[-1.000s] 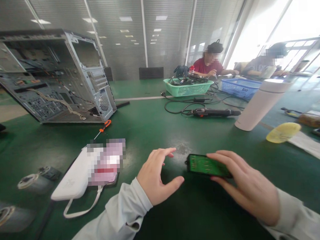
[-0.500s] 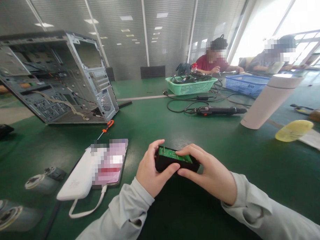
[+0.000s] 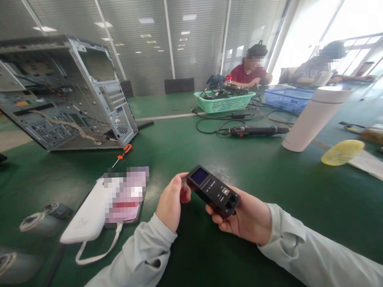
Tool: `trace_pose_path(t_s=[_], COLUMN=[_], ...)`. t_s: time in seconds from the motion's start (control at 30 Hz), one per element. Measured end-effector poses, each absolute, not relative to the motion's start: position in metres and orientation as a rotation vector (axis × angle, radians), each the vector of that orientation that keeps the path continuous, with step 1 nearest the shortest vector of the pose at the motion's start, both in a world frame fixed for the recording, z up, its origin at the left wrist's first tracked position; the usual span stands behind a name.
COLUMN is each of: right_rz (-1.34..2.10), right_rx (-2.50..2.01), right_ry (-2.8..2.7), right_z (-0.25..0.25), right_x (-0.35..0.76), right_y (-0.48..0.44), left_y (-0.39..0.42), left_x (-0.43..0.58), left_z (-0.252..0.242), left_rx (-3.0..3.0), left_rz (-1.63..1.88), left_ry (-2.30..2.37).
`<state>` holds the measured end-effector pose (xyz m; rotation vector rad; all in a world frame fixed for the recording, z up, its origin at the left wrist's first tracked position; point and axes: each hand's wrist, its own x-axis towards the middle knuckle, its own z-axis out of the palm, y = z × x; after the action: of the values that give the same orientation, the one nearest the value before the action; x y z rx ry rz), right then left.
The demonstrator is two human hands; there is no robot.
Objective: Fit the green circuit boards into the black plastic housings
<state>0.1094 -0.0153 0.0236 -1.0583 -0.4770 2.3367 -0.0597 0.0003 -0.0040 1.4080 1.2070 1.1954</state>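
A small black tester box [image 3: 213, 191] with a dark screen, buttons and port openings sits tilted in my right hand [image 3: 249, 214]. The fingers of that hand wrap around its lower end and underside, and the screen faces up. Just left of the screen end is my left hand [image 3: 171, 198], its fingers partly curled and loosely apart. One of its fingertips meets or nearly meets the box's corner. The green circuit board in the box is out of sight.
An open computer case [image 3: 83, 97] stands at left, near an orange-handled screwdriver [image 3: 125, 151]. A white power bank [image 3: 87, 216], phone [image 3: 129, 200] and metal motors [image 3: 37, 224] lie left. Beyond are a corded electric screwdriver [image 3: 257, 130], green basket [image 3: 224, 102], pink bottle [image 3: 316, 118] and two people.
The box has been turned over: its circuit board side was up, now its screen and ports show. My left hand has loosened its hold, while my right hand has shifted underneath the box.
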Motion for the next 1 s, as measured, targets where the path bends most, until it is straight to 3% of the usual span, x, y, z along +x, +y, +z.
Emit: trace_pose_path(t_s=[0.27,0.43,0.5,0.6,0.7,1.0], right_rz=[2.175,1.986,1.670,0.870,0.292,0.028], right_rx=[-1.046,-0.925,-0.971,-0.982,-0.941,-0.879], right_ry=[-0.492,-0.919,-1.284,-1.842,-2.113,-2.264], right_z=[0.022,0.010,0.008,0.008,0.013,0.020], right_x=[0.111,0.118,0.123,0.132,0.140,0.148], right_y=[-0.017,-0.017,-0.015,-0.010,-0.006,-0.002], left_y=[0.004,0.000,-0.003,-0.005,-0.006,-0.004], left_x=[-0.062,-0.062,-0.063,-0.063,-0.062,-0.064], left_z=[-0.005,-0.002,0.001,0.004,0.006,0.005], left_rx=[1.418,1.496,1.578,1.767,1.942,2.042], left_rz=[1.281,1.302,1.316,1.283,1.174,1.090], left_ry=[1.236,1.270,1.251,1.226,1.246,1.260])
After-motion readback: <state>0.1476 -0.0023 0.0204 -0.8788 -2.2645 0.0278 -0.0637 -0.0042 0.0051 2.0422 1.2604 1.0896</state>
